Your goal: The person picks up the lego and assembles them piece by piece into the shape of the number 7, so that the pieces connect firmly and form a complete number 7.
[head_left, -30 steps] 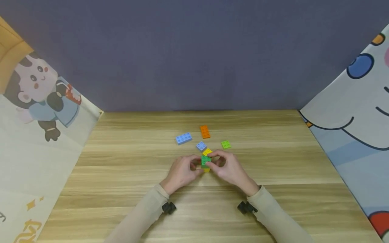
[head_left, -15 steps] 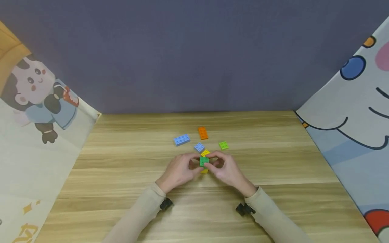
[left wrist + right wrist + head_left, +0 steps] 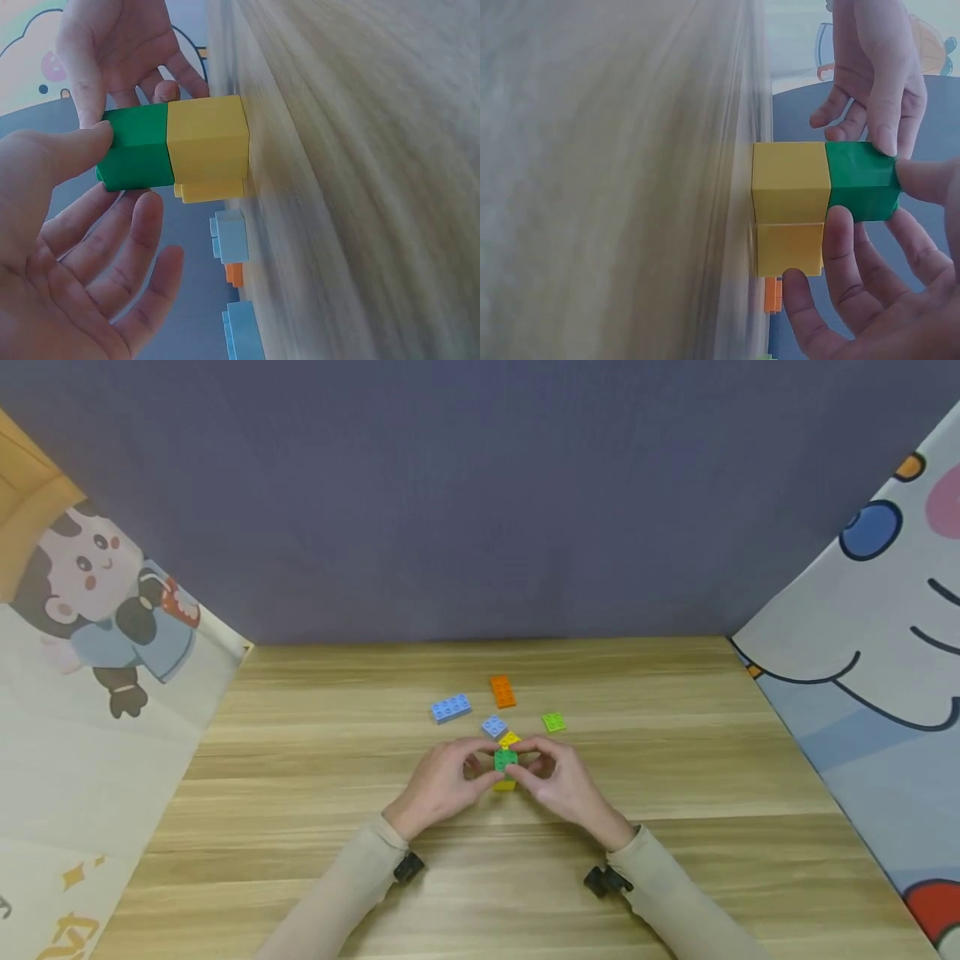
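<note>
A green building brick (image 3: 506, 759) sits squarely on a yellow brick (image 3: 208, 139), with no gap showing between them in either wrist view. My left hand (image 3: 441, 779) pinches the green brick from the left with thumb and fingers. From the right, my right hand (image 3: 567, 783) pinches the same brick, its thumb near the studded top. The yellow brick stands on the table. Just behind it is a second, lower yellow brick (image 3: 789, 250); some right fingertips are close to it, and touching cannot be told.
Beyond the hands on the wooden table (image 3: 315, 718) lie a small blue brick (image 3: 494, 726), a longer blue brick (image 3: 451, 708), an orange brick (image 3: 503, 692) and a flat lime-green brick (image 3: 554, 722). A dark wall (image 3: 480, 510) rises at the table's back edge.
Both hands stay around the green brick, with only slight finger shifts. The green brick appears slightly more level than one second ago. The whole view has shifted a little.
</note>
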`<state>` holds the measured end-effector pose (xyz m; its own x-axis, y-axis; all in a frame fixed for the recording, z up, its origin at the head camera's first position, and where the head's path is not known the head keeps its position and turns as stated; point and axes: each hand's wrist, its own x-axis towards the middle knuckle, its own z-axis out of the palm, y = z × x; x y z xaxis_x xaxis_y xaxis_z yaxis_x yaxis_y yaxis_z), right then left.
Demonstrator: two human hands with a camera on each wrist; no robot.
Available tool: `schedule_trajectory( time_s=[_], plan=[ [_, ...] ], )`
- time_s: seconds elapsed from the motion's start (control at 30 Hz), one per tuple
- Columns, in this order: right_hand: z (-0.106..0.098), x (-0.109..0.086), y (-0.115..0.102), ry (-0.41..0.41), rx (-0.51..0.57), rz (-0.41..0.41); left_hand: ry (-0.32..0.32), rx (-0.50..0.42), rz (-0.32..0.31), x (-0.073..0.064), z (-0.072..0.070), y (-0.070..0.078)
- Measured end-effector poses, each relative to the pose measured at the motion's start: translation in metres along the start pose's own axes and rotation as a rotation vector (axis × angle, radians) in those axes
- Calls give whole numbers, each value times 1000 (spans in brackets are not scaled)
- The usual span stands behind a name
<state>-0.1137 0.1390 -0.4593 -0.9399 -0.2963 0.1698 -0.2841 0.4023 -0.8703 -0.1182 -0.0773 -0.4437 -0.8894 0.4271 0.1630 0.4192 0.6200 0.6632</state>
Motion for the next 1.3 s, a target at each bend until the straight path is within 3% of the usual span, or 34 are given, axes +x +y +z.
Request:
schedule_trajectory(
  time_s=[0.23,0.43,0.6,1.0,1.3],
  plan=[
    [-1,-4,-1,-2,55,40,15,-4,6,-1,3,0],
    [-4,-5,-4,-13,39,96,11,8,2,0,4,1],
    [-6,-6,-1,-19,21,70,15,6,4,0,4,1],
    [-10,1,8,138,41,133,31,8,-6,-1,4,1],
    [-11,8,13,147,72,117,29,17,-12,-1,2,0]
  ],
)
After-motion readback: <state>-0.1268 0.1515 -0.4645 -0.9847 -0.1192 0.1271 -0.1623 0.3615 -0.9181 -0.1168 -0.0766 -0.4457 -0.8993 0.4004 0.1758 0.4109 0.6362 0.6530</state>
